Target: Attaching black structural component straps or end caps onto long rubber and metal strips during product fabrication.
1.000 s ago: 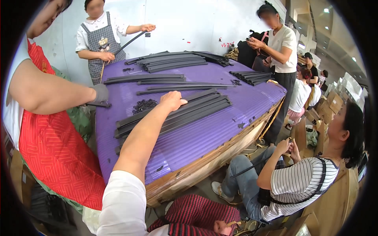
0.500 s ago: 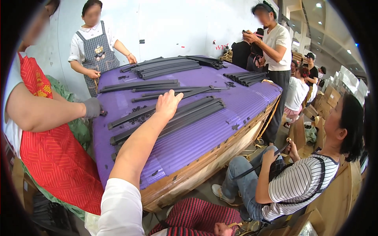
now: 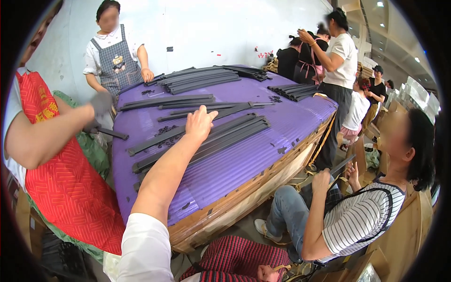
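My left hand (image 3: 201,125) reaches far over the purple-covered surface, its fingers closed on a long black strip (image 3: 162,136) that lies slantwise. Under my forearm more flat black strips (image 3: 235,136) lie side by side. Small black pieces (image 3: 174,139) are scattered in the gap beside the held strip. Low in the picture, my right hand (image 3: 268,273) is curled at the edge of a red-and-black striped cloth (image 3: 239,251). A short tan band shows beside it, and whatever lies inside those fingers is hidden.
The purple covering (image 3: 244,174) lies over a large wooden crate (image 3: 253,199). More strip bundles (image 3: 202,81) lie on its far side. A gloved co-worker (image 3: 61,169) in a red apron stands left, one in a checked apron (image 3: 120,66) beyond. A seated person (image 3: 357,221) works at right.
My hands stay nearly in place. The gloved co-worker has raised a hand and now holds a black strip. The seated person has lifted a strip, and the standing person at right has turned away.
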Motion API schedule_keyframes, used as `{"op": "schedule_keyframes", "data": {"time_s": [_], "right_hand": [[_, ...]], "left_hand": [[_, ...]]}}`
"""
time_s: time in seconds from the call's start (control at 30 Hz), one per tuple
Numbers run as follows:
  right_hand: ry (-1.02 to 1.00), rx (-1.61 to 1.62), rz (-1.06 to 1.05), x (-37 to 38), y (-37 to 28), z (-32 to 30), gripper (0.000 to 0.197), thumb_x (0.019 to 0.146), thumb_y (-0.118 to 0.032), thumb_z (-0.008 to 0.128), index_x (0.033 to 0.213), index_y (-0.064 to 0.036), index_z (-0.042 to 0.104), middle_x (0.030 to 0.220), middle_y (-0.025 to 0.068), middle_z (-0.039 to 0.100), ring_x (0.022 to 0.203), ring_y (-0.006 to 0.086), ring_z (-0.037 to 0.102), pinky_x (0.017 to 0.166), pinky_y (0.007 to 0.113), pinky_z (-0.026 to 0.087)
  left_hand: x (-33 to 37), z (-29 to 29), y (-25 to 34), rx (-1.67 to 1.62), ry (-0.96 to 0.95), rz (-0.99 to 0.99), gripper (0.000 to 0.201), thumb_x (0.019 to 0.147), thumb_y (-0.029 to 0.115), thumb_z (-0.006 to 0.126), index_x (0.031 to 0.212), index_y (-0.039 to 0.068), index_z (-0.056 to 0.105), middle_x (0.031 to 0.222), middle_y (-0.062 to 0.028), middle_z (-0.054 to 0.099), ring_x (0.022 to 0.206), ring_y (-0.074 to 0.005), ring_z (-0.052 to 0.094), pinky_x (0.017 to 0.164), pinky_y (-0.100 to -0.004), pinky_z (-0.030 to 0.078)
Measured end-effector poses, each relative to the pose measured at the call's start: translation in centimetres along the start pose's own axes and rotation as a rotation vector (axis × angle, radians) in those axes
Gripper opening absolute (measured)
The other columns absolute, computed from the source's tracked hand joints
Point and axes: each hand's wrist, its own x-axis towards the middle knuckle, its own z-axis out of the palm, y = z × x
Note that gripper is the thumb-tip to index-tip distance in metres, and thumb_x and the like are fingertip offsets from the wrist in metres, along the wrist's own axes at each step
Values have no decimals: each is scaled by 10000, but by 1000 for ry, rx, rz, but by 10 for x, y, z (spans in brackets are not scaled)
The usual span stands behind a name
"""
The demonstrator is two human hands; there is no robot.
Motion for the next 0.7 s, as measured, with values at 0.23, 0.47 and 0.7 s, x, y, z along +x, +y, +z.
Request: {"op": "schedule_keyframes", "data": {"time_s": [0.23, 0.47, 0.7], "right_hand": [[5, 24, 0, -6, 12, 20, 101, 756, -144, 594, 847, -109, 619, 712, 111, 607, 593, 309, 582, 657, 402, 441], [71, 15, -102, -5, 7, 15, 89, 731, -150, 614, 816, -130, 630, 673, 101, 599, 567, 291, 576, 631, 390, 450], [211, -299, -25, -5, -6, 17, 63, 726, -201, 606, 768, -168, 638, 607, 97, 564, 467, 264, 497, 615, 405, 428]], "left_hand": [[4, 22, -28, -388, -288, -170, 235, 753, 324, 588, 955, 220, 648, 989, -42, 615, 945, -252, 564, 793, -366, 457], [4, 14, -12, -340, -248, -177, 267, 768, 348, 556, 917, 151, 657, 939, -90, 624, 918, -272, 576, 789, -377, 456], [6, 8, -14, -196, -295, -242, 399, 795, 419, 485, 806, 63, 664, 868, -165, 620, 847, -331, 582, 751, -415, 460]]}}
